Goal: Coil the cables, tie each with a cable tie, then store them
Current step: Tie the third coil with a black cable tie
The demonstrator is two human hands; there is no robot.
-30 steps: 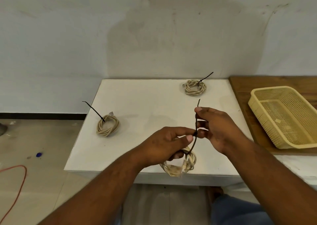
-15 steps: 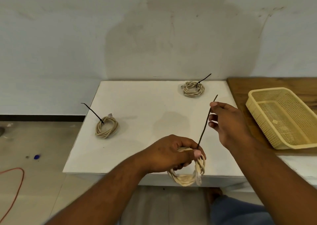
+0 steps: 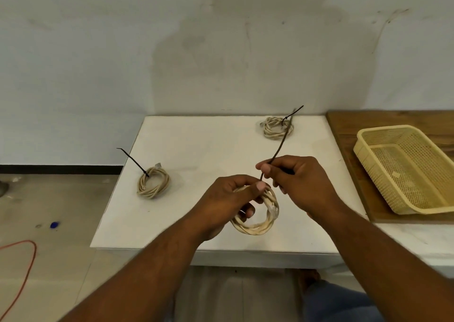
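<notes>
My left hand (image 3: 231,199) grips a beige coiled cable (image 3: 260,223) just above the near part of the white table (image 3: 201,145). A black cable tie (image 3: 278,147) is looped on that coil and sticks up and away; my right hand (image 3: 297,181) pinches its tail just above the coil. Two more beige coils lie on the table, each with a black tie sticking out: one at the left (image 3: 153,185), one at the far right (image 3: 278,127).
A yellow perforated plastic basket (image 3: 368,140) sits on a wooden board (image 3: 344,130) to the right of the table. A wall stands behind. On the floor to the left lie an orange cord (image 3: 29,255) and a small blue object (image 3: 54,224).
My right hand pulled the tie's tail up and right, then slid back down close to the coil. The coil turned in my left hand and now faces me as a ring.
</notes>
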